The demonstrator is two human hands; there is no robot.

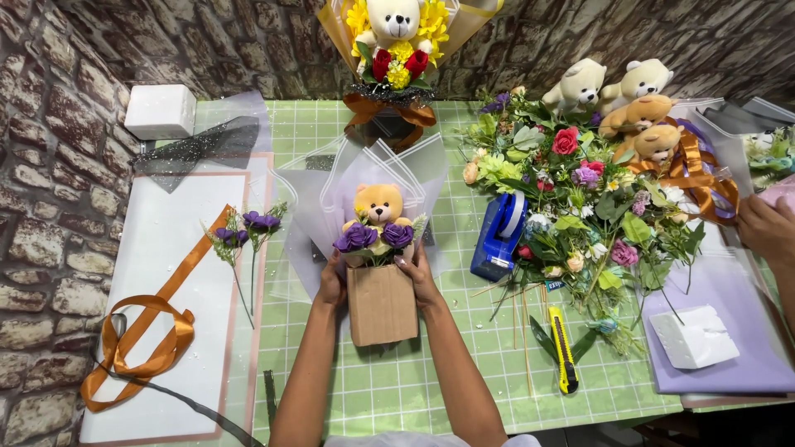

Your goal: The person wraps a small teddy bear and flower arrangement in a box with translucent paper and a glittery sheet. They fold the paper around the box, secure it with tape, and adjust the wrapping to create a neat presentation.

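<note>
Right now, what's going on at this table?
A person is putting together a small bouquet: the left hand and right hand grip the sides of a brown paper-wrapped base holding a tan teddy bear and purple roses, backed by translucent wrapping sheets. A blue tape dispenser, loose flowers and a yellow utility knife lie to the right. Another person's hand shows at the right edge.

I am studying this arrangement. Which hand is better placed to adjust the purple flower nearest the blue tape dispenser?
Probably the right hand: its fingers already rest beside that purple flower, on the dispenser's side.
</note>
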